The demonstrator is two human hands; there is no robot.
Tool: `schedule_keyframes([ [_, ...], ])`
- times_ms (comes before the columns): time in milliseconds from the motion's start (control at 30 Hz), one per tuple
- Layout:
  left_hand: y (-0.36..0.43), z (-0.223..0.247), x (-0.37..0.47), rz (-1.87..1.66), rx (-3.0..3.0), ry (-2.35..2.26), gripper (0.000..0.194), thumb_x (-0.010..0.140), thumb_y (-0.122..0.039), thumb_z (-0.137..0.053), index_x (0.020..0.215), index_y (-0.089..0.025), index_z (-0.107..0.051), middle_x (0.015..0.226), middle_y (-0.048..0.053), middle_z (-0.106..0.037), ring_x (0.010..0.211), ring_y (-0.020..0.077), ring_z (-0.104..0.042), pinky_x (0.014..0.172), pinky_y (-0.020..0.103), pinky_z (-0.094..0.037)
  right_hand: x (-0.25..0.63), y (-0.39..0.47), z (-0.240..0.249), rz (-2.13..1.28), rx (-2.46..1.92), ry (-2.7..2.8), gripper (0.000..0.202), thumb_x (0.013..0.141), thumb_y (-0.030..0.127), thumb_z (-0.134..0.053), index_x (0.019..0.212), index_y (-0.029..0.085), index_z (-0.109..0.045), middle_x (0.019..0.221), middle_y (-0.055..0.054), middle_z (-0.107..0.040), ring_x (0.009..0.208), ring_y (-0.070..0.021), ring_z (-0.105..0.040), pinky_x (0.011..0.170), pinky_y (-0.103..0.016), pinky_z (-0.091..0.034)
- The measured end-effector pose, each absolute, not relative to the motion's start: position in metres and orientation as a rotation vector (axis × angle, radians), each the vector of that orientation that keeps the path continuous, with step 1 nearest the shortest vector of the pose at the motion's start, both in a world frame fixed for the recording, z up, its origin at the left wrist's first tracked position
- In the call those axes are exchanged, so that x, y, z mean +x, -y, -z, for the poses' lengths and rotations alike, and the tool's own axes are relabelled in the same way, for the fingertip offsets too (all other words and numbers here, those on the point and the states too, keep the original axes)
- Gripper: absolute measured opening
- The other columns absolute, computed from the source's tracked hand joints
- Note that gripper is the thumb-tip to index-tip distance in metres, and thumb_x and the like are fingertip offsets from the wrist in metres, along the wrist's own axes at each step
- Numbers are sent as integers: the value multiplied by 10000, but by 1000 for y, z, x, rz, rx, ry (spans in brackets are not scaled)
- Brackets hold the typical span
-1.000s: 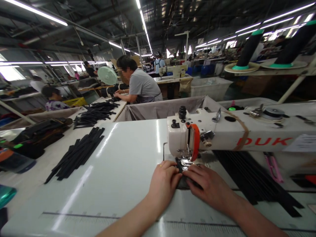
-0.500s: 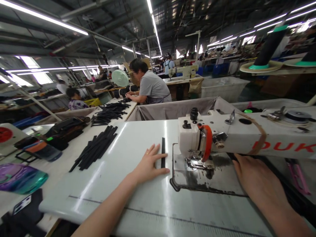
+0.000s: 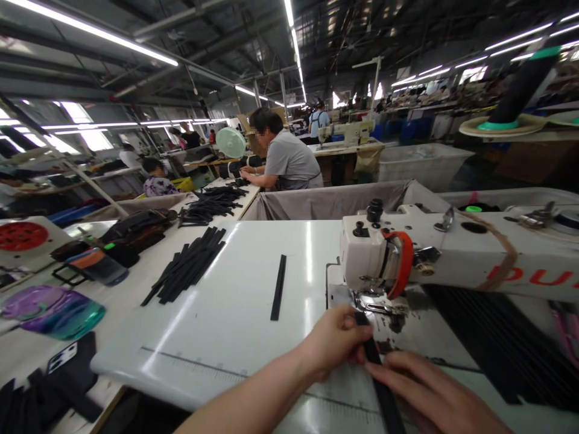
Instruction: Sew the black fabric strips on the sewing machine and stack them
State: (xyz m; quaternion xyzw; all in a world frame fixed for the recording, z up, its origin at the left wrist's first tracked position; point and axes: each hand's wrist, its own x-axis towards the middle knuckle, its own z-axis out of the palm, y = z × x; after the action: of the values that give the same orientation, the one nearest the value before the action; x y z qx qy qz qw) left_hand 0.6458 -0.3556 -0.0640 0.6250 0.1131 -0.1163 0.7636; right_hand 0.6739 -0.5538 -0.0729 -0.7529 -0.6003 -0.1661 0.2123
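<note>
A black fabric strip (image 3: 382, 386) runs from the front of the sewing machine (image 3: 362, 247) down toward the bottom edge. My left hand (image 3: 332, 346) pinches its upper end just before the presser foot (image 3: 373, 303). Lower along the same strip, my right hand (image 3: 427, 389) has its fingers on the band, with its thumb not clearly seen. A separate short black strip (image 3: 278, 289) lies on the pale table, left of the machine head. Under the machine arm, on the right, rests a stack of long black strips (image 3: 484, 343).
A pile of black strips (image 3: 187, 265) lies on the table's left. Beyond it are more strips (image 3: 212, 205), a purple-teal bottle (image 3: 56, 313) and a phone (image 3: 66, 361). A person in grey (image 3: 294, 160) works behind a cloth-lined bin (image 3: 325, 202).
My left hand has left the short strip, now farther left and tilted, and moved to the needle area. My right hand has come from under the machine arm, and a long strip is now held in front.
</note>
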Motion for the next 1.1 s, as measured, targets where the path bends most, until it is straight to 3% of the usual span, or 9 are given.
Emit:
schedule_keyframes([
  [100, 344, 73, 652, 47, 1671, -278, 176, 822, -197, -622, 976, -169, -543, 601, -60, -549, 496, 105, -507, 504, 215, -405, 688, 536, 58, 655, -2088, 1860, 534, 786, -7, -372, 1189, 193, -660, 1061, -84, -724, 945, -232, -693, 743, -312, -597],
  [167, 340, 77, 653, -221, 1961, -272, 284, 802, -87, -613, 1060, -184, -548, 794, -12, -616, 668, 139, -581, 648, 266, -480, 694, 531, 62, 756, -2084, 1892, 518, 768, -30, -363, 1149, 150, -664, 1061, -94, -727, 940, -228, -691, 733, -315, -599],
  [300, 340, 79, 649, -465, 2398, -77, 141, 832, -79, -629, 921, -186, -646, 1012, 60, -660, 960, 236, -583, 870, 400, -494, 696, 529, 84, 743, -2140, 1854, 528, 778, -32, -373, 1222, 108, -622, 1158, -113, -701, 1044, -204, -661, 810, -289, -583],
  [567, 342, 78, 651, -484, 2513, 86, 177, 915, -97, -546, 900, -181, -701, 1074, 58, -719, 996, 246, -607, 904, 431, -508, 699, 522, 89, 757, -2145, 1815, 460, 835, 15, -386, 1222, 86, -625, 1194, -139, -687, 1090, -225, -648, 838, -317, -586],
  [1100, 340, 82, 655, -510, 2398, 152, 167, 911, -89, -559, 865, -180, -691, 1087, 47, -722, 1014, 226, -605, 929, 379, -517, 693, 517, 97, 842, -2192, 1712, 485, 770, -34, -381, 1154, 59, -660, 1165, -135, -704, 1075, -229, -660, 855, -310, -585],
])
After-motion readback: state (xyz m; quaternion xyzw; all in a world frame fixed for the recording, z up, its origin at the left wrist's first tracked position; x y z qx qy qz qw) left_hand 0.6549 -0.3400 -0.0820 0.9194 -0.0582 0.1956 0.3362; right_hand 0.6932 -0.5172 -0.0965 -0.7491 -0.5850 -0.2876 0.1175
